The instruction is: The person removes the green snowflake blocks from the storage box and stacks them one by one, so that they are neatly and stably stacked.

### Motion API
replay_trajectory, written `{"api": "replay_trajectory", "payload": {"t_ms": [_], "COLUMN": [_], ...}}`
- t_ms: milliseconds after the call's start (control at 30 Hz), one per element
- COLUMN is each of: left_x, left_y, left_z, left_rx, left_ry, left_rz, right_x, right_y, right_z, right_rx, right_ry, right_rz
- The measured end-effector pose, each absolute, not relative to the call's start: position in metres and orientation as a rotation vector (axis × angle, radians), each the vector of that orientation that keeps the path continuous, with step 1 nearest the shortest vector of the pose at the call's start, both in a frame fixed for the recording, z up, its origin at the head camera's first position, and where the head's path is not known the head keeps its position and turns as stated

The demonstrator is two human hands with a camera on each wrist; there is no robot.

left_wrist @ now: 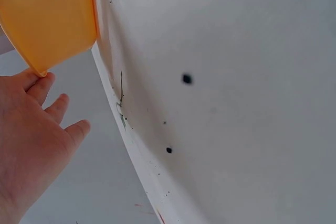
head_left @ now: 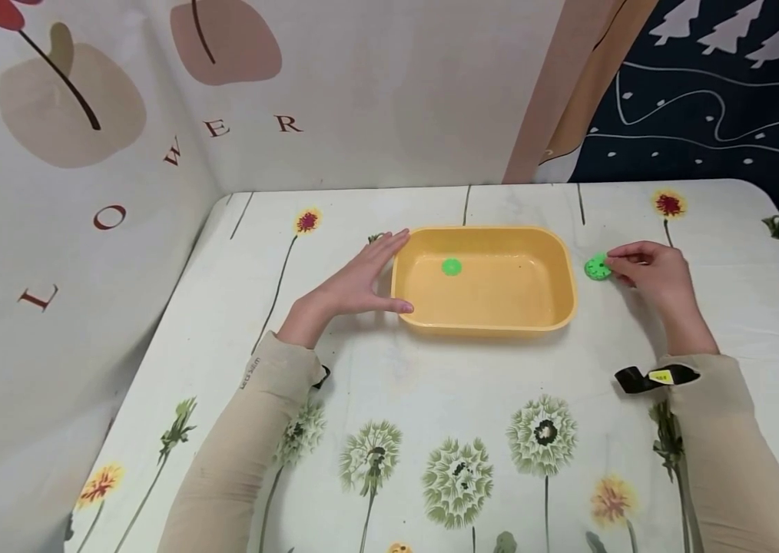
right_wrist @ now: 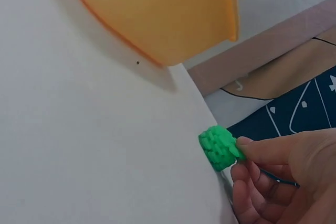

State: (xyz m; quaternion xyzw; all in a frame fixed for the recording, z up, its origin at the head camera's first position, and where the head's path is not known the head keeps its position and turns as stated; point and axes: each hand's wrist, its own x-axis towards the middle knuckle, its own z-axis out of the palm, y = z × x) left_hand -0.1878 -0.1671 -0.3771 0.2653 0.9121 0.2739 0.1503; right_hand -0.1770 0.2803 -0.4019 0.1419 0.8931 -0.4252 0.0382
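A yellow plastic basin with rounded corners stands on the table. Inside it, toward the left, lies a flat round green piece. My left hand rests against the basin's left end, fingers extended and thumb spread toward the front corner; in the left wrist view the hand touches the basin's rim. Right of the basin, my right hand pinches a small green piece between thumb and fingers. The right wrist view shows this green piece with a bumpy, blocky surface, apart from the basin.
A white cloth printed with flowers and dandelions covers the table. Behind and to the left hangs a pale curtain with printed letters. A dark patterned cloth hangs at the back right.
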Motion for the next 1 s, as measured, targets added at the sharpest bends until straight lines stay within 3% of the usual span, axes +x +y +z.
{"api": "replay_trajectory", "payload": {"t_ms": [600,1000], "left_x": [-0.189,-0.19], "left_y": [-0.168,-0.168], "left_z": [-0.378,-0.378], "left_rx": [0.789,0.804], "left_ry": [2.618,2.627], "left_rz": [0.787,0.775], "right_x": [-0.176,-0.181], "right_y": [0.266,0.206], "right_z": [-0.384,-0.349], "right_rx": [0.47,0.234], "right_ry": [2.846,2.862], "right_rz": [-1.385,-1.449]}}
